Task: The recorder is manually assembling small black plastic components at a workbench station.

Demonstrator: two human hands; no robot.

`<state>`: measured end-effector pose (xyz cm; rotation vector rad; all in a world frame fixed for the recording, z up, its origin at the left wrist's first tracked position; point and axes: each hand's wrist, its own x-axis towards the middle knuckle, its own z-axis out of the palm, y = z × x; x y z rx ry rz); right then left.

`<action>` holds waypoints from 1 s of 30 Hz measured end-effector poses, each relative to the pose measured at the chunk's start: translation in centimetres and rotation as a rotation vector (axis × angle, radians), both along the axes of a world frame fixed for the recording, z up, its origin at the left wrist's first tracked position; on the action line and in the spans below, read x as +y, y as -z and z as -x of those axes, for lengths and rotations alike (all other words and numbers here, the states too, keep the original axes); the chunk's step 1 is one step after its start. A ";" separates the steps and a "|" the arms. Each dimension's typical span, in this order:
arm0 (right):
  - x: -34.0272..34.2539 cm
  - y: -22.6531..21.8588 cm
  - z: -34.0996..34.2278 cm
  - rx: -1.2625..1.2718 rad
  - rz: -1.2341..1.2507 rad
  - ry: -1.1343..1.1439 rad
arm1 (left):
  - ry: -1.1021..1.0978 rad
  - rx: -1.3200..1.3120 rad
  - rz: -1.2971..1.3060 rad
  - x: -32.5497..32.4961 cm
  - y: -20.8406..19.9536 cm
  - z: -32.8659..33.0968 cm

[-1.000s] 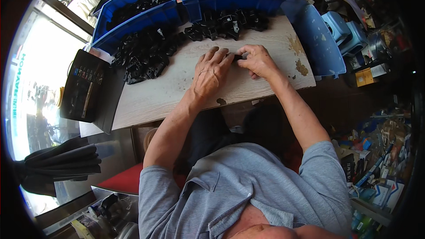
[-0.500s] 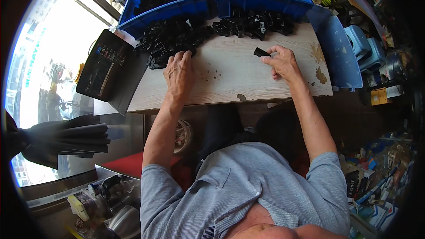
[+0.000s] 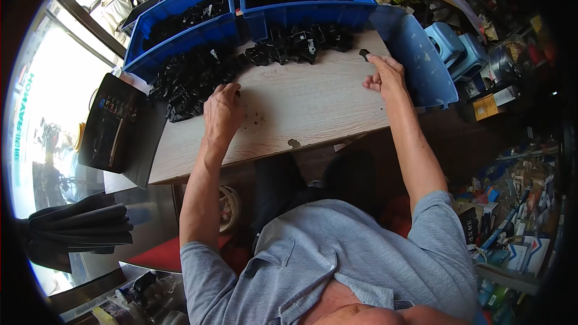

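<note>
Part (image 3: 364, 53), small, black: pinched in the right hand (image 3: 387, 76), thumb to forefinger, over the right end of the table (image 3: 313, 93), near the light-blue bin (image 3: 415, 45). Left hand (image 3: 222, 112) beside the black heap (image 3: 191, 81), fingers curled; dark bit (image 3: 238, 93) at the tips, can't tell if gripped. Step looks like one-by-one handling: right placing, left fetching. Next move probably calls for letting go on the right, clean single pick on the left.
</note>
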<state>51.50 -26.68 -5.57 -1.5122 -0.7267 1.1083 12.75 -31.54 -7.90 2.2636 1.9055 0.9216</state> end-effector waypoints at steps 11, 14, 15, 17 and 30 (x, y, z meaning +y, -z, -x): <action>2.8 -0.6 2.9 -0.229 -0.031 -0.214 | 0.079 -0.104 -0.008 -1.3 -0.1 -0.3; 3.9 -1.1 4.5 -0.382 -0.025 -0.283 | 0.100 -0.089 -0.007 -1.3 -0.2 -0.4; 4.5 -0.9 4.9 -0.418 -0.042 -0.269 | 0.100 -0.090 -0.008 -1.2 -0.3 -0.3; 5.1 -1.0 5.6 -0.489 -0.026 -0.275 | 0.131 -0.071 0.025 -1.1 -0.2 0.0; 7.0 1.0 7.1 -0.638 -0.061 -0.269 | 0.183 0.182 -0.135 -0.3 -0.8 -0.1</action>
